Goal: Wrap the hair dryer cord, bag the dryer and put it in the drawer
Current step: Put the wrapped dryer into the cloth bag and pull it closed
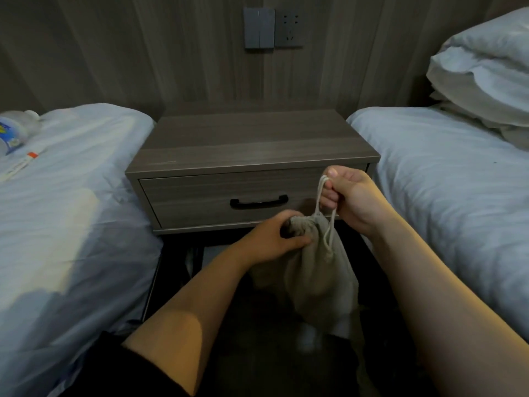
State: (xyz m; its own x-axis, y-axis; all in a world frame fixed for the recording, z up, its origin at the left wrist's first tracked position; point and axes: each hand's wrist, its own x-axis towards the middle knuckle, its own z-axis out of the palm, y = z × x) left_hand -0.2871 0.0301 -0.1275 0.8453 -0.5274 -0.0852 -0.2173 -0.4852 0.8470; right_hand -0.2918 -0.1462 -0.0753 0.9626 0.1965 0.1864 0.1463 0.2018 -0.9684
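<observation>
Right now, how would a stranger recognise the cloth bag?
Find the wooden nightstand between the two beds. In front of its shut drawer, the left hand grips the neck of a beige cloth bag. Only it has a white drawstring, held by the right hand.

Nothing here can be read. Far to the left of the left hand [274,239], a bottle [28,123] lies on the bed [86,202] at the picture's edge. Its blue label [7,131] carries yellow and white lettering, cut off by the edge and too blurred to make out. Just beside the bottle, a white strip [20,166] bears an orange block [33,154] and a line of small print, too small to read.
</observation>
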